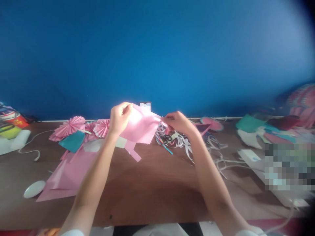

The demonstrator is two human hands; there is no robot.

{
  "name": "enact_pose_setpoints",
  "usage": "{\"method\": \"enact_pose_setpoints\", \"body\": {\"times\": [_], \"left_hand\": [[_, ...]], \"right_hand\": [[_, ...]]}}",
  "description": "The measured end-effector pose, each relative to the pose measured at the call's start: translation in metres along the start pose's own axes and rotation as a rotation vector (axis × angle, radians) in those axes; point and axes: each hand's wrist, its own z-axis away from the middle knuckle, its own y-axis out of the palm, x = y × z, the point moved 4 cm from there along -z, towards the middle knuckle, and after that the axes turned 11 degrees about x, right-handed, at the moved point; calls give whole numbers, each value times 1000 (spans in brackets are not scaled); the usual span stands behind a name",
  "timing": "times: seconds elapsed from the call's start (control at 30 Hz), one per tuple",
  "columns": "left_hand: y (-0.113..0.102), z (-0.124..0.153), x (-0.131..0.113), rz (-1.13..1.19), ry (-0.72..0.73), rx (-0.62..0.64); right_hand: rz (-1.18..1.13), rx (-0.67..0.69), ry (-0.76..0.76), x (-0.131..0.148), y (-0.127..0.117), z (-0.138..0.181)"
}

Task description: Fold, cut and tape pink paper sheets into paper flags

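Aloft, pink sheet: a smooth pink paper sheet hangs between two bare hands above a brown tabletop, toward its far edge.
Left hand: the person's left hand is closed, fingers curled and thumb pressed against them, pinching the sheet's upper left corner.
Left arm: the bare left forearm slants inward from the tabletop's near edge, the wrist nearly straight.
Right hand: the right hand, its back turned up and fingers pointing left, is nearly closed on the sheet's upper right end; its fingertips are too blurred for detail.
Right arm: the bare right forearm leans inward from the near edge, the wrist bent toward the sheet.
Far edge: a tangle of narrow white paper strips lies below the right hand; pleated pink paper rosettes sit left of the left hand.
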Motion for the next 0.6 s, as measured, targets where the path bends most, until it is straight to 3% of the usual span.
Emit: {"method": "enact_pose_setpoints", "body": {"times": [0.33, 0.6], "left_hand": [[-1, 0, -1, 19, 21, -16], [0, 3, -11, -29, 60, -8]], "right_hand": [[-191, 41, -92, -22, -6, -8], [-118, 39, -20, -29, -4, -14]]}}
